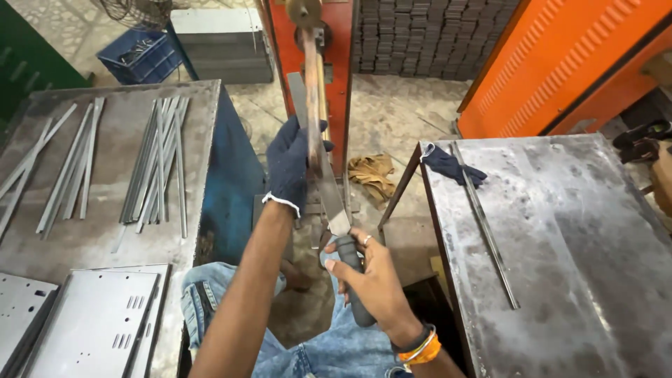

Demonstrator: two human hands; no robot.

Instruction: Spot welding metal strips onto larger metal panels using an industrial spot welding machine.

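Left hand: my gloved left hand [290, 166] is wrapped around the copper-coloured arm [311, 98] of the orange machine [336, 63], far and centre, fingers closed on it.
Right hand: my bare right hand [371, 276] is clenched on the dark handle [353, 283] of a flat file [329, 192].
File: its blade runs up from the handle and lies against the copper arm, just beside my glove.
Step in hand: I judge I am dressing the arm with the file.
Next move: it seems to call for a steady stroke along the arm, with my left hand bracing it.
Left counter [105, 231]: two loose bundles of thin metal strips [157, 161], too overlapped to count; perforated sheet panels [98, 322] at the near edge.
Right counter [560, 245]: one long rod [486, 227], one dark spare glove [451, 166].
Floor: one crumpled tan rag [372, 175], one blue crate [140, 56].
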